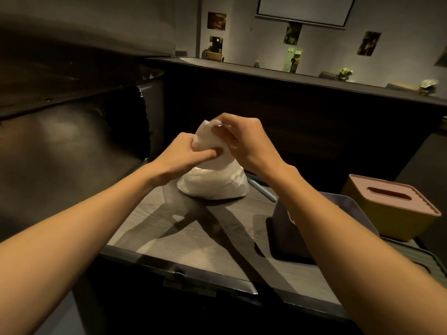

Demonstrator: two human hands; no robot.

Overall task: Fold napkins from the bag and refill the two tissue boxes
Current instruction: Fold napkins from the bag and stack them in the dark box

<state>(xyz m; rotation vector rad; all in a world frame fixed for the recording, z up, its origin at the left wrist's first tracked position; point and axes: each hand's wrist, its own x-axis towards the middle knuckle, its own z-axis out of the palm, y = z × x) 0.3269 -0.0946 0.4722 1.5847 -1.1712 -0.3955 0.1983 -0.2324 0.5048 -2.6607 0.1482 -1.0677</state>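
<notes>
A white plastic bag full of napkins sits on the grey wood-grain table top. Above it I hold a white napkin between both hands. My left hand grips its lower left part, thumb pressed across the paper. My right hand pinches its upper edge from the right. A yellow tissue box with a pink slotted lid stands at the right. A second, dark tissue box sits in front of it, partly hidden by my right forearm.
A light blue stick-like object lies on the table behind the bag. A green ridged lid lies at the right edge. A dark counter wall rises behind the table. The table's front edge has a metal latch.
</notes>
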